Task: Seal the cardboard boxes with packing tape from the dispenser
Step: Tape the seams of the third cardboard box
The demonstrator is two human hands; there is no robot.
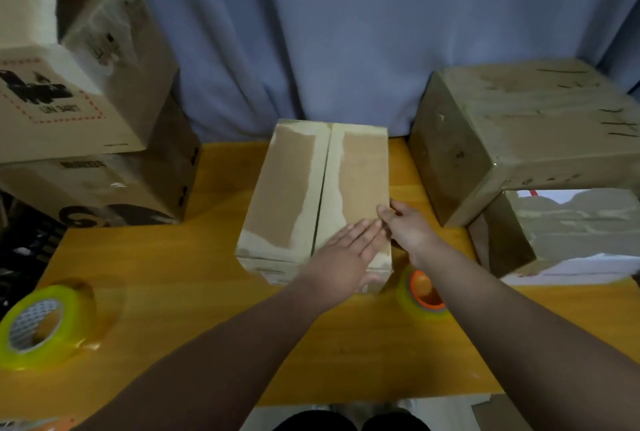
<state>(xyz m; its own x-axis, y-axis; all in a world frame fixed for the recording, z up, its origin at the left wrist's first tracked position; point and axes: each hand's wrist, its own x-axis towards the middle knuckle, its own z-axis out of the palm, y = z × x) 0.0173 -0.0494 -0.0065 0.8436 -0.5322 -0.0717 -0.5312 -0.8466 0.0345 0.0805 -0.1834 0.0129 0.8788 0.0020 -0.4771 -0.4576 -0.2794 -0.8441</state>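
Note:
A tall cardboard box point(294, 188) stands in the middle of the wooden table point(180, 275), its two top flaps closed with a seam down the centre. My left hand point(341, 259) lies flat, fingers together, on the near right flap. My right hand point(407, 226) curls over the box's right edge, thumb on top. A tape roll with an orange core point(424, 295) lies on the table just under my right forearm. A larger yellowish tape roll point(45, 325) sits at the near left. No tape spans the seam.
Stacked printed cardboard boxes point(86, 112) crowd the left side. Two more boxes point(519, 133) are stacked on the right, close to the central box. A blue curtain point(346, 32) hangs behind the table.

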